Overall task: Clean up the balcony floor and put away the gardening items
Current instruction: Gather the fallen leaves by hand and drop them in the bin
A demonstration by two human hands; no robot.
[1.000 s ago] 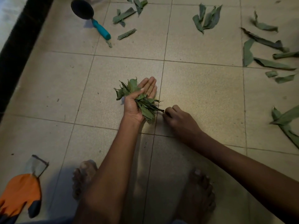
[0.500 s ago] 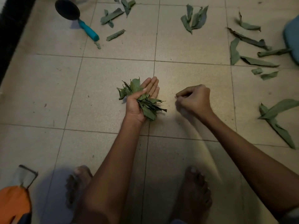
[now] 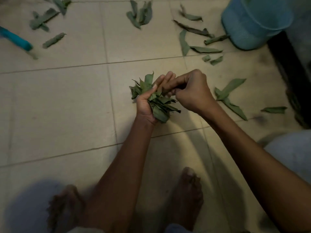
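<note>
Left hand point(image 3: 147, 105) grips crumpled leaf bundle point(image 3: 158, 106); right hand point(image 3: 191, 93) pinches it (flat, pointed blades).

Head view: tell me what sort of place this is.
Probably a balcony or utility floor at home, used for plant work. The beige tiled floor is strewn with cut green leaves, a light blue plastic bucket stands nearby, and the left hand holds a gathered leaf bundle.

Leaf bundle point(image 3: 157, 105) at frame centre, in the left hand point(image 3: 148, 105); right hand point(image 3: 193, 93) touching it from the right. Loose leaves point(image 3: 140, 15) along the top; bucket point(image 3: 252, 22) upper right; tool handle point(image 3: 16, 39) upper left.
</note>
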